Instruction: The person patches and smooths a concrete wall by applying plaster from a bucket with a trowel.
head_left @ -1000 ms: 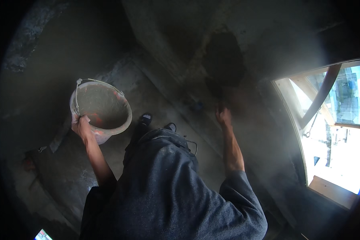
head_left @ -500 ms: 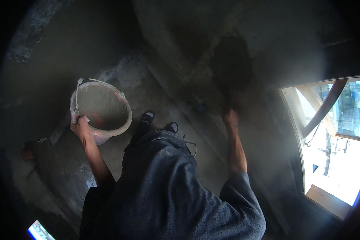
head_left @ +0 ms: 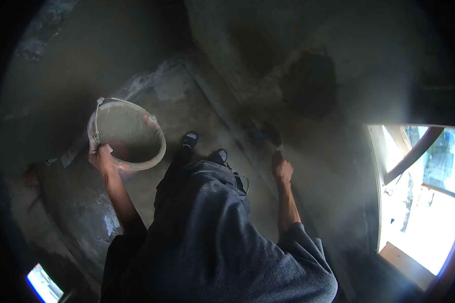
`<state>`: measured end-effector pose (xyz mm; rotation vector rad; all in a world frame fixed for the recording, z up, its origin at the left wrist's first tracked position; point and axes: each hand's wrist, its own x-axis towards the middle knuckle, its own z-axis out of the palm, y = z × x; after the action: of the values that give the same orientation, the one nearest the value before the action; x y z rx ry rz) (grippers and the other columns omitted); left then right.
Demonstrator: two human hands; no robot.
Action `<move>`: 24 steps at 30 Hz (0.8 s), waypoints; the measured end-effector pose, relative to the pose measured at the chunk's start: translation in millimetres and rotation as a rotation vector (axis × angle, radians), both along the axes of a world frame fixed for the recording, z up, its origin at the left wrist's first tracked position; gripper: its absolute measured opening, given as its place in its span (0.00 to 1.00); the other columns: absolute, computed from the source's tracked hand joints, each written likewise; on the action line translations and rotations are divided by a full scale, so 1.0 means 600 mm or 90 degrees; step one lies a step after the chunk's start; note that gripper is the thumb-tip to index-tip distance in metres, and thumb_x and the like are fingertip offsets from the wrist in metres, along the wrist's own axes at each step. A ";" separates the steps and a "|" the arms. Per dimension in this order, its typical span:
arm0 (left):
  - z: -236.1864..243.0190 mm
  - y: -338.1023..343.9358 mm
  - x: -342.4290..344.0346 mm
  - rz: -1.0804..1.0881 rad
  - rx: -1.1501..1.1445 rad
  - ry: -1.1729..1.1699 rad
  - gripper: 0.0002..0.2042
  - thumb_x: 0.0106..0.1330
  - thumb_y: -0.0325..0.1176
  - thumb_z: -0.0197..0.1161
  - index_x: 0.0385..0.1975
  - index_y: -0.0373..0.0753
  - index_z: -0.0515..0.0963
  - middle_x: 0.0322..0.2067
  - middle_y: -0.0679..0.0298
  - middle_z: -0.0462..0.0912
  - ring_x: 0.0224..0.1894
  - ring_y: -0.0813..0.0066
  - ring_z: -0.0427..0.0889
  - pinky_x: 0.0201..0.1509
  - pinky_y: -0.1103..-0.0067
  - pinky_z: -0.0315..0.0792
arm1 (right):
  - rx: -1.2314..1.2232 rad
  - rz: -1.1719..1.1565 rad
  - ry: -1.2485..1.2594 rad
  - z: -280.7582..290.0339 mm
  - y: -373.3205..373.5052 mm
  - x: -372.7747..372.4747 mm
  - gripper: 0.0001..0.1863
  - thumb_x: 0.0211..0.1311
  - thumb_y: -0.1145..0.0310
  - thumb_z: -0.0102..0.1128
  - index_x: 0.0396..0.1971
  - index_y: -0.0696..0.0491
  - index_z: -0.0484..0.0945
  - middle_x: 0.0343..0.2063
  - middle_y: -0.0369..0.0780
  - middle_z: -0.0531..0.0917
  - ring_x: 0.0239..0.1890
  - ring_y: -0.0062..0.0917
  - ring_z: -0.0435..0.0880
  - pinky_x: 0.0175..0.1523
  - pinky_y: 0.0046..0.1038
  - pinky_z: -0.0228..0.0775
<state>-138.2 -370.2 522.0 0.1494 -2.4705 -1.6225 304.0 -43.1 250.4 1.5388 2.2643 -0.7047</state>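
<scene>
My left hand (head_left: 102, 158) is closed on the near left rim of a round bucket (head_left: 145, 164), thumb over the edge. Wet grey mortar (head_left: 131, 126) lies inside, with reddish patches showing on the bucket's inner wall. A thin wire handle (head_left: 97, 123) rests up against the far rim. Out to the right, my right hand (head_left: 283, 168) is closed round the handle of what looks like a trowel (head_left: 274, 135). Its dark blade points away from me and is hard to make out in the dim light. Beyond it, a dark damp-looking patch (head_left: 308, 83) marks the grey wall.
My feet in dark sandals (head_left: 189, 139) stand on the cement floor (head_left: 169, 88) between the bucket and the wall. A bright window opening with a wooden frame (head_left: 407, 262) is at the right. A small blue thing (head_left: 259, 135) lies near the wall's foot.
My right hand has come down and nearer, away from the dark wall patch, bringing the trowel with it. The bucket stays in my left hand; the view has shifted slightly.
</scene>
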 end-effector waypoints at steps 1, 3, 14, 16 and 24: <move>0.010 0.006 0.007 -0.005 0.002 0.001 0.21 0.38 0.20 0.48 0.35 0.26 0.78 0.33 0.62 0.81 0.34 0.73 0.77 0.45 0.80 0.68 | 0.055 0.046 0.040 0.048 0.023 -0.022 0.20 0.59 0.59 0.49 0.47 0.54 0.76 0.37 0.53 0.82 0.39 0.48 0.82 0.46 0.45 0.73; 0.029 0.027 0.018 -0.023 -0.032 -0.048 0.21 0.37 0.21 0.48 0.36 0.26 0.78 0.34 0.62 0.81 0.34 0.73 0.77 0.46 0.80 0.68 | 0.173 0.054 0.099 0.062 0.071 -0.026 0.18 0.61 0.57 0.48 0.48 0.48 0.76 0.35 0.50 0.83 0.37 0.49 0.82 0.42 0.47 0.73; -0.021 -0.033 -0.020 -0.052 0.074 -0.072 0.23 0.37 0.21 0.50 0.40 0.28 0.78 0.37 0.60 0.80 0.38 0.69 0.77 0.49 0.78 0.67 | 0.144 -0.164 0.092 0.119 -0.001 -0.017 0.24 0.63 0.48 0.48 0.52 0.47 0.76 0.38 0.53 0.82 0.43 0.51 0.80 0.47 0.46 0.72; -0.020 -0.028 -0.018 -0.052 0.081 -0.067 0.23 0.37 0.21 0.51 0.40 0.29 0.78 0.37 0.60 0.80 0.38 0.68 0.77 0.50 0.77 0.67 | 0.171 -0.188 0.094 0.110 -0.040 0.005 0.23 0.63 0.48 0.49 0.51 0.46 0.76 0.39 0.51 0.82 0.43 0.51 0.80 0.48 0.45 0.72; -0.004 -0.011 -0.018 -0.071 0.062 -0.071 0.22 0.38 0.21 0.48 0.37 0.27 0.78 0.34 0.61 0.81 0.36 0.72 0.77 0.49 0.82 0.66 | 0.172 -0.093 0.157 0.120 0.003 -0.103 0.16 0.60 0.55 0.51 0.44 0.45 0.79 0.37 0.50 0.82 0.41 0.49 0.81 0.47 0.45 0.72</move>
<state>-149.2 -376.9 519.8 0.1209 -2.5226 -1.8291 242.2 -41.0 322.6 1.8465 2.5331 -0.6830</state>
